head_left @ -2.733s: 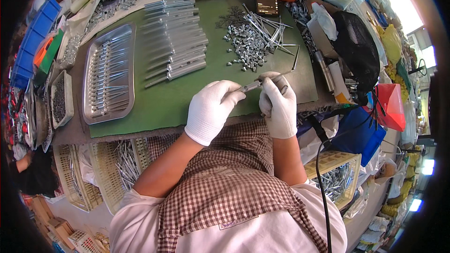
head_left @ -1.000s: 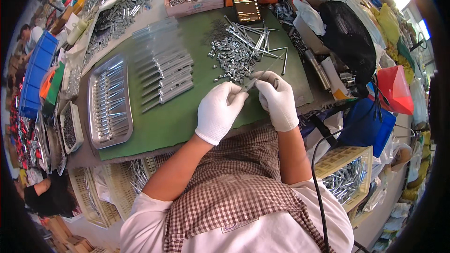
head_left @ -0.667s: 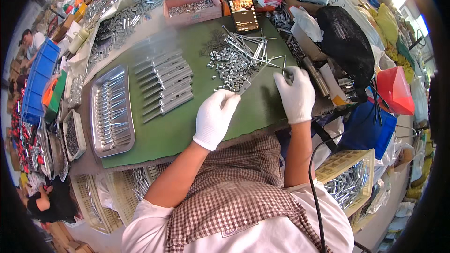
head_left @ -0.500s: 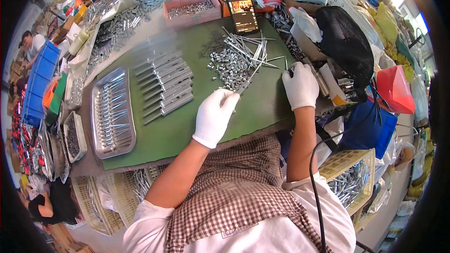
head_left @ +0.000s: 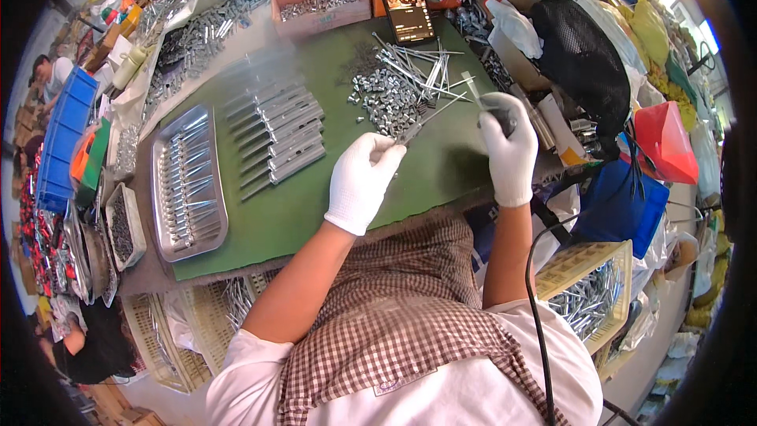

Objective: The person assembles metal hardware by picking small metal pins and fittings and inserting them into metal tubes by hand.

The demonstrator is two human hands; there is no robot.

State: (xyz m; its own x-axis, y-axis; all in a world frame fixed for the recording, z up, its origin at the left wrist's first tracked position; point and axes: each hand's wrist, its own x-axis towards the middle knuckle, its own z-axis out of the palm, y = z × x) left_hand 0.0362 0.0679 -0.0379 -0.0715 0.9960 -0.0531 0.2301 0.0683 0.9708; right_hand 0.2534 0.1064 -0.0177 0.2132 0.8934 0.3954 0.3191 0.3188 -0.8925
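In my white-gloved left hand (head_left: 364,177), thumb and fingers pinch a slender metal rod (head_left: 432,115) with a thicker part at the glove. It slants up and right over the green mat (head_left: 426,181). My gloved right hand (head_left: 511,146) is closed round a small tool (head_left: 471,87) with a dark grip and a pale, flat tip pointing up and left. Beyond the left hand lies a heap of small metal sleeves (head_left: 386,102), with several long thin rods (head_left: 432,71) scattered beside it. A row of metal tubes with thin rods (head_left: 288,134) lies to the left.
A metal tray (head_left: 222,225) of lined-up rods stands at the left. At the back are a pink box (head_left: 284,25) of small parts and a propped phone (head_left: 407,12). A black mesh bag (head_left: 579,55) and a blue bin (head_left: 631,209) crowd the right.
My right hand has lifted from the mat's right edge and turned, with the small tool now showing in it. My left hand has stayed nearly in place, still pinching the metal rod.
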